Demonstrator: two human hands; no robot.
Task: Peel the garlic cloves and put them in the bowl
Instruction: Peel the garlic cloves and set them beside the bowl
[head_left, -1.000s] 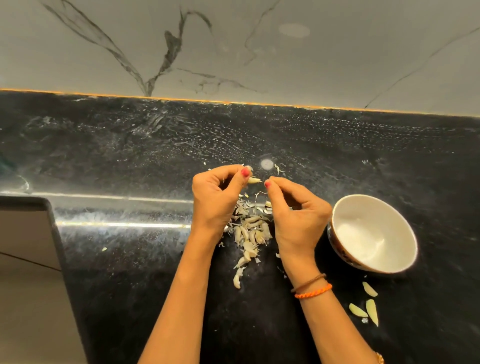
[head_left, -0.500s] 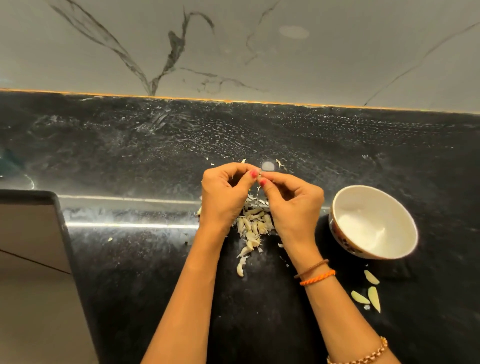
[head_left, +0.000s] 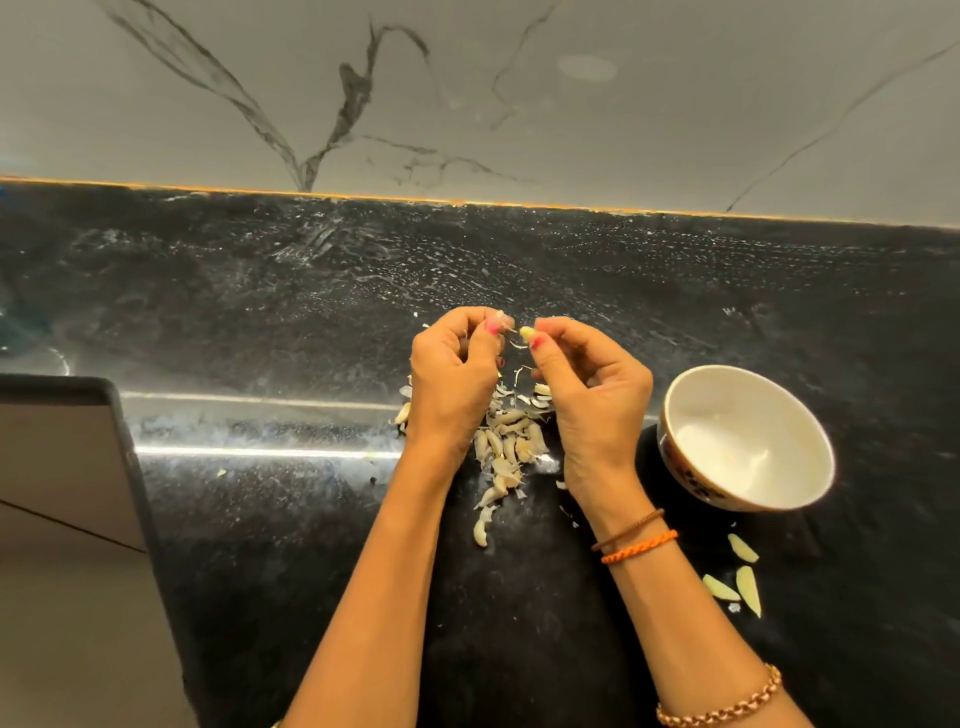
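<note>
Black worktop (head_left: 260, 322): right hand (head_left: 597, 400) pinches a clove (head_left: 525, 331), left hand (head_left: 457, 384) pinches its skin; next, into the bowl (head_left: 675, 410).

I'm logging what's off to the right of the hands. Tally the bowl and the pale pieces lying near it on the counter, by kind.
White bowl: 1
Pale pieces on the black counter, in front of the bowl: 3, at and
Total: 4
</note>
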